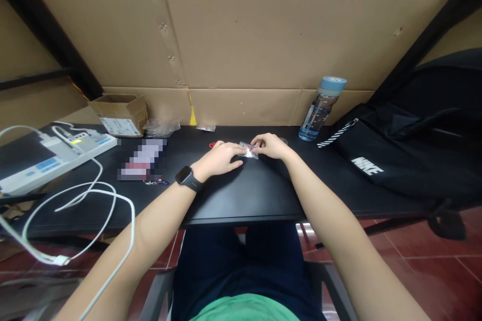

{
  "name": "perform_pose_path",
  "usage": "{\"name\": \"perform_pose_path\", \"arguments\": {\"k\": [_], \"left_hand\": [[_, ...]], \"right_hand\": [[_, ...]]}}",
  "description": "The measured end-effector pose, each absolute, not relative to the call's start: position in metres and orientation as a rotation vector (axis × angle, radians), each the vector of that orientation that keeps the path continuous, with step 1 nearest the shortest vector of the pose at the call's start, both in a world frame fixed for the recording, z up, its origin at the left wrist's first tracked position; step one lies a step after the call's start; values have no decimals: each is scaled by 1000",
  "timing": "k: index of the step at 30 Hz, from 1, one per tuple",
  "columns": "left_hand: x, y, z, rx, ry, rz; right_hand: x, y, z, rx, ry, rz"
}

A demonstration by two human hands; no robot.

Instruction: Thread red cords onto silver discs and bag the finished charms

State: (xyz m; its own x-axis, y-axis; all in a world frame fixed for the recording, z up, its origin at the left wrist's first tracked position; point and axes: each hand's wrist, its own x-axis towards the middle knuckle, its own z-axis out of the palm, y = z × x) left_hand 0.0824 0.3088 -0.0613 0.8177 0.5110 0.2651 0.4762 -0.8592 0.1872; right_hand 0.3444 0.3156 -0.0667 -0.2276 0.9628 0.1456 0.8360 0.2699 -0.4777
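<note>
A small clear plastic bag (249,150) with something reddish in it lies on the black table (241,195) between my hands. My left hand (223,158) rests flat on the table, fingers stretched out, its fingertips touching the bag's left edge. The fingers of my right hand (271,145) are pinched on the bag's right side. Beyond my left hand, a small red item (213,144) lies partly hidden. Behind my right hand, the edge of a small round clear thing (283,141) shows.
At the left are a white power strip (56,160), looping white cables (113,200), a blurred-out flat item (143,159), a cardboard box (122,112) and clear plastic bags (161,128). A water bottle (320,110) and a black bag (399,160) stand at the right. Cardboard backs the table.
</note>
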Motion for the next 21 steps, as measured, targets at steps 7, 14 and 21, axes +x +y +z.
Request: {"name": "perform_pose_path", "arguments": {"k": [7,14,21], "left_hand": [[93,304,-70,2957,849,428],[93,309,-76,2999,1009,417],[84,316,-68,2893,1218,528]], "right_hand": [[339,310,-61,-1709,-2094,293],[331,303,-56,-1354,-2221,329],[322,301,-61,-1449,-2379,286]]}}
